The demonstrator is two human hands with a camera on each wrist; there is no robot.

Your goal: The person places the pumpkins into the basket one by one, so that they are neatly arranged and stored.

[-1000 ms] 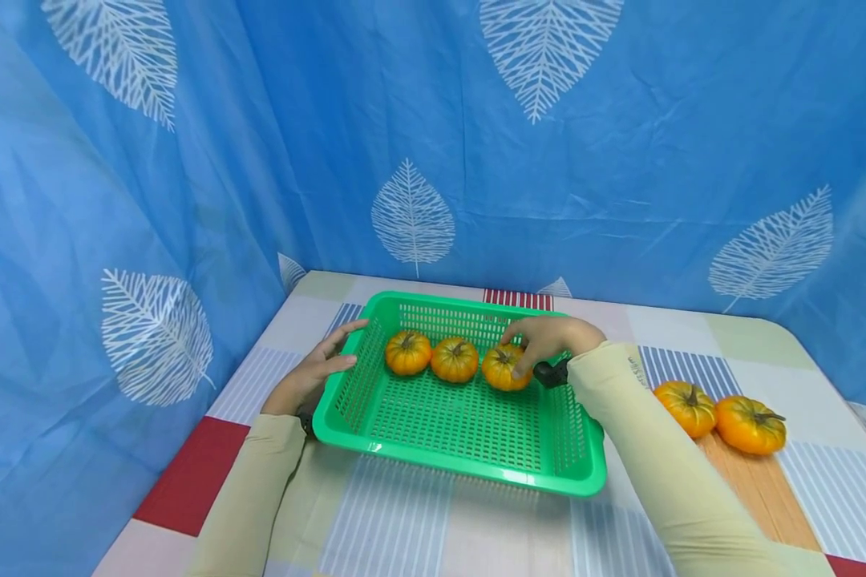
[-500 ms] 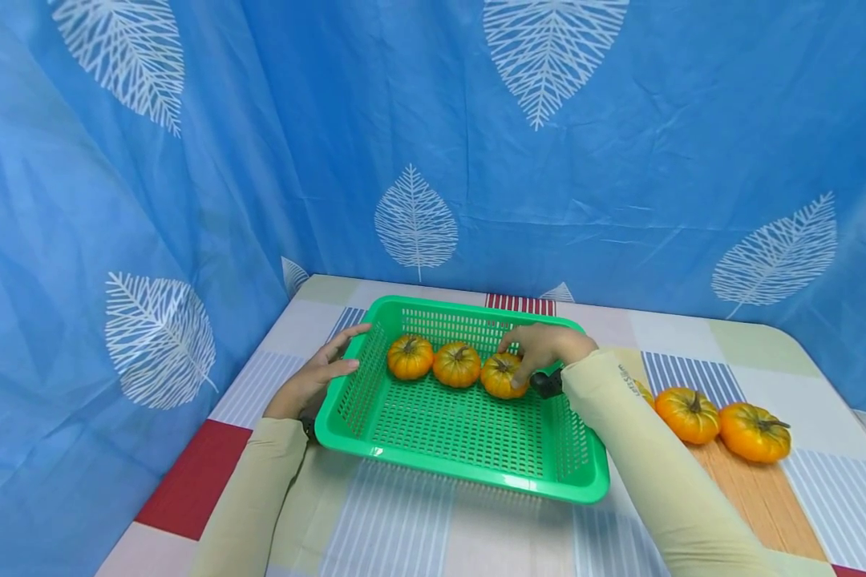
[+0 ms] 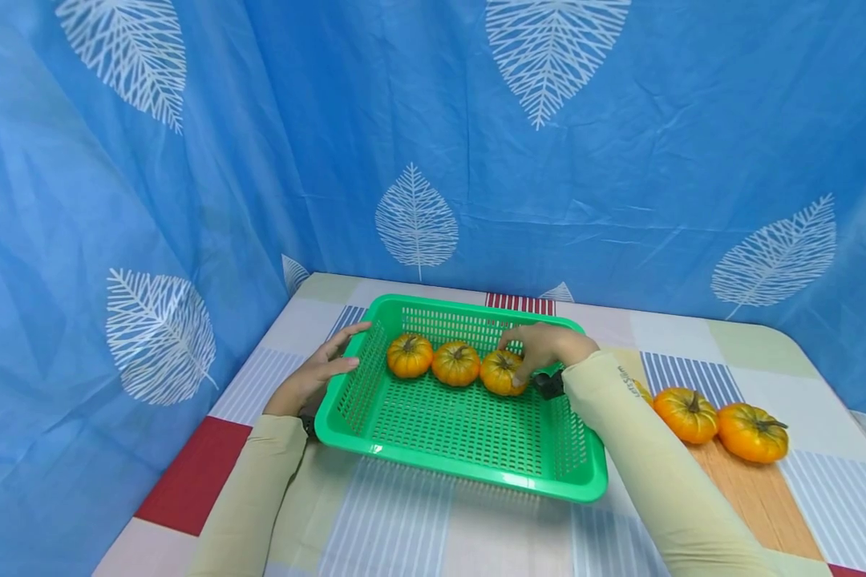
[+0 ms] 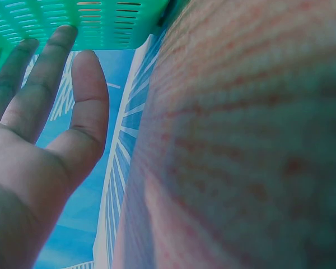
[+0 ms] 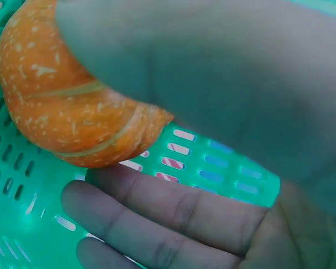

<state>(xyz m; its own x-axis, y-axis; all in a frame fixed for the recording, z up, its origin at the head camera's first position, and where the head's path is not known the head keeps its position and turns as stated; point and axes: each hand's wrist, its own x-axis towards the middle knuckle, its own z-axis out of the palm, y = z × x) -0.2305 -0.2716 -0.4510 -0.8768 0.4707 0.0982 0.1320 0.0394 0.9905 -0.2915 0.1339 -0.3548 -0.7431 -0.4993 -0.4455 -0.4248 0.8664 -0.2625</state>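
Observation:
Three small orange pumpkins stand in a row along the far side of a green plastic basket (image 3: 462, 471) with slotted walls. My right hand (image 3: 552, 344) reaches in over the basket's right side and holds the rightmost pumpkin (image 3: 500, 375) between thumb and fingers. In the right wrist view, thumb and fingertips lie on either side of that pumpkin (image 5: 61, 106). The middle pumpkin (image 3: 455, 365) and the left pumpkin (image 3: 409, 357) sit untouched. My left hand (image 3: 310, 377) is at the basket's left rim, its fingers spread and fairly straight; in the left wrist view its fingertips (image 4: 64, 33) meet the slotted wall.
Right of the basket, more pumpkins (image 3: 685, 415) sit at a wooden board (image 3: 754, 489); one is partly hidden behind my right sleeve (image 3: 642, 441). A checked cloth (image 3: 390, 513) covers the table. Blue curtains (image 3: 621, 176) with white leaf prints hang behind and to the left.
My right hand and its pumpkin have shifted slightly left, toward the middle pumpkin. Part of another pumpkin now shows beside the right sleeve. My left hand keeps its place at the rim.

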